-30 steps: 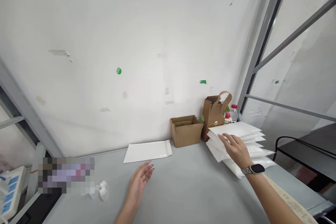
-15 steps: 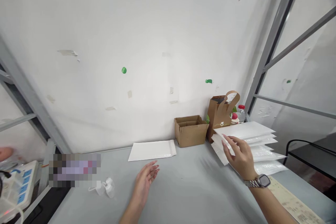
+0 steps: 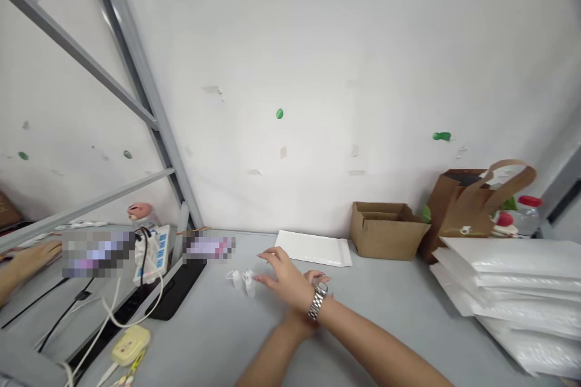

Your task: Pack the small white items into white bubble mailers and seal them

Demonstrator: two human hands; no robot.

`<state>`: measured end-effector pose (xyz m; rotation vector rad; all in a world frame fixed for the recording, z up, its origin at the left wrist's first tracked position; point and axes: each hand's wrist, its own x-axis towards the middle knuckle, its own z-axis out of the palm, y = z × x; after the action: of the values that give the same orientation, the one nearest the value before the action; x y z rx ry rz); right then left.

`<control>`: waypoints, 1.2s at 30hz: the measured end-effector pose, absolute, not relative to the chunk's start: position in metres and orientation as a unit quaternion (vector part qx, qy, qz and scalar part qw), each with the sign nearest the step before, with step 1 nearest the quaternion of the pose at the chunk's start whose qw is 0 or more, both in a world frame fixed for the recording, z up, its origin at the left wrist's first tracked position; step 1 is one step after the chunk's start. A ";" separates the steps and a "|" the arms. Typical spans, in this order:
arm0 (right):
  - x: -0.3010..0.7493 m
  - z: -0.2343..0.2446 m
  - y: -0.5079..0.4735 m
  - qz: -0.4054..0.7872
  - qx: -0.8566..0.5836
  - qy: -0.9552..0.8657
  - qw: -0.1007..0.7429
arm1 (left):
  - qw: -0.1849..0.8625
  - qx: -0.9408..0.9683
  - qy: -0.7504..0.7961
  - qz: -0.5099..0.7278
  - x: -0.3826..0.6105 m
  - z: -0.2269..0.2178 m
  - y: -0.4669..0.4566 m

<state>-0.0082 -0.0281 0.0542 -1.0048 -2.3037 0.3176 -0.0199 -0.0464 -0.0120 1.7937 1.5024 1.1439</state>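
Note:
My right hand [image 3: 288, 281], with a metal watch [image 3: 318, 300] at its wrist, reaches left across my left arm. Its thumb and fingers are spread with nothing between them. The thumb tip is close beside small white translucent plastic bottles [image 3: 249, 285] with thin loops; whether it touches them I cannot tell. My left hand [image 3: 315, 278] is mostly hidden behind the right wrist; the fingers that show are loosely extended and hold nothing visible. Behind both hands, a white mailer envelope [image 3: 313, 249] lies flat near the wall.
A brown cardboard box [image 3: 388, 236] and a paper bag [image 3: 454, 208] stand at the back right. White padded mailers [image 3: 512, 284] are stacked at right. A power strip [image 3: 157, 254], cables and a yellow charger [image 3: 131, 344] are on the left. Another person's hand [image 3: 39, 260] is at far left.
The view has turned left. My right hand has left the mailer stack and crossed over my left arm to the small bottles. The mailer by the wall has not visibly moved.

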 end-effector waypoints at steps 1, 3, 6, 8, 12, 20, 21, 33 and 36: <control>-0.014 0.056 -0.020 0.115 -0.381 -0.873 0.282 | 0.261 0.679 0.552 0.408 -0.022 -0.012 -0.046; -0.015 0.056 -0.001 0.092 -0.413 -0.871 0.249 | 0.256 0.706 0.543 0.377 -0.026 -0.011 -0.046; 0.007 0.047 0.027 0.057 -0.498 -0.835 0.226 | 0.229 0.709 0.563 0.358 -0.028 -0.009 -0.044; 0.030 0.036 0.041 0.029 -0.577 -0.788 0.212 | 0.209 0.693 0.588 0.362 -0.029 -0.006 -0.043; 0.070 0.010 0.050 0.004 -0.640 -0.746 0.182 | 0.180 0.650 0.624 0.395 -0.032 0.002 -0.042; 0.116 0.004 0.041 0.067 -0.533 -0.827 0.165 | 0.138 0.588 0.659 0.448 -0.045 0.008 -0.037; 0.124 0.006 0.039 0.088 -0.508 -0.841 0.162 | 0.137 0.584 0.664 0.447 -0.046 0.008 -0.036; 0.150 -0.006 0.044 0.114 -0.627 -0.748 0.188 | 0.162 0.633 0.709 0.265 -0.034 0.004 -0.042; 0.143 -0.002 0.048 0.113 -0.648 -0.729 0.188 | 0.182 0.631 0.714 0.241 -0.032 0.005 -0.043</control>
<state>0.1425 0.0476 -0.0020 -1.8226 -2.0512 0.3185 -0.0325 -0.0425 0.0046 1.7820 2.0168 0.6810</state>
